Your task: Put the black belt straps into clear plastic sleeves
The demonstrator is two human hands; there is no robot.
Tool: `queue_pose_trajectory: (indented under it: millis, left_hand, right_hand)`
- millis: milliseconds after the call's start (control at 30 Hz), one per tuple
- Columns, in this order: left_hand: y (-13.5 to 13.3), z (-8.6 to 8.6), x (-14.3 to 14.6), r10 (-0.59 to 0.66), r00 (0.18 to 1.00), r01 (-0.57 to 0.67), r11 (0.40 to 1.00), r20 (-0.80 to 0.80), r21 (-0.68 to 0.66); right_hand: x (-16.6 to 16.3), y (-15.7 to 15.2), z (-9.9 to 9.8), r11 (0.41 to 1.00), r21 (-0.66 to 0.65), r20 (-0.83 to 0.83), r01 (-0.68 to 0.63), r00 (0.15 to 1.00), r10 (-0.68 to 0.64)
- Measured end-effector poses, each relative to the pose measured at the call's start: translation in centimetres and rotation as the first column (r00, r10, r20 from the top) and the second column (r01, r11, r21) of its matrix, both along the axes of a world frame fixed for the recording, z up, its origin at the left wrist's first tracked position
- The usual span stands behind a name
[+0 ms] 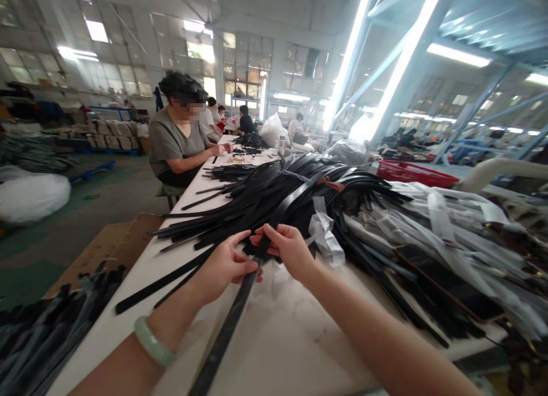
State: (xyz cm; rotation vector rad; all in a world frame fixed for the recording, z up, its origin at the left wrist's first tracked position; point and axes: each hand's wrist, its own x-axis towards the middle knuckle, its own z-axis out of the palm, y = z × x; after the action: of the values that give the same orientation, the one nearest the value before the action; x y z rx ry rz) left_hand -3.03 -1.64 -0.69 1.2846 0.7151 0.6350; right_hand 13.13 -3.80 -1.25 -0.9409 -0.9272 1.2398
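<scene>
A long black strap (231,319) runs from the near table edge up through both my hands towards the pile. My left hand (226,265) pinches it between thumb and fingers, with a pale green bangle (153,342) on that wrist. Just above, my right hand (285,245) grips the same strap with thumb and fingertips. Beyond my hands lies a large heap of black straps (257,199), bound with a bluish tie (296,176). Crumpled clear plastic film (327,236) rests right of my right hand.
White-wrapped straps (454,230) and a red crate (415,173) stand at the right. A co-worker (180,133) sits along the table's left side. A cardboard box (103,247) with more wrapped straps (55,322) is at lower left. Blue metal posts (385,76) rise behind.
</scene>
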Motion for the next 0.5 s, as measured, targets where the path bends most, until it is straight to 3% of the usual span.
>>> queue_pose_trajectory:
  millis: [167,267,333,500]
  left_hand:
    - [0.0,0.0,0.2,0.017,1.000,-0.018,0.999,-0.022,-0.040]
    - [-0.1,0.7,-0.1,-0.145,0.986,0.143,0.989,-0.080,-0.034]
    - [-0.2,1.2,-0.2,-0.185,0.977,0.180,0.982,-0.106,-0.056]
    - [-0.2,1.2,-0.2,-0.047,0.996,0.045,0.998,-0.078,-0.034]
  right_hand:
    - [-1.8,-0.9,0.1,0.995,-0.036,0.081,-0.092,0.992,0.095]
    - [0.1,0.1,0.5,0.994,-0.096,-0.099,-0.056,0.994,0.046]
    - [1.5,0.7,0.8,0.990,-0.142,-0.190,-0.015,0.982,-0.012]
    - [0.8,0.5,0.1,0.992,-0.105,-0.108,0.076,0.990,-0.087]
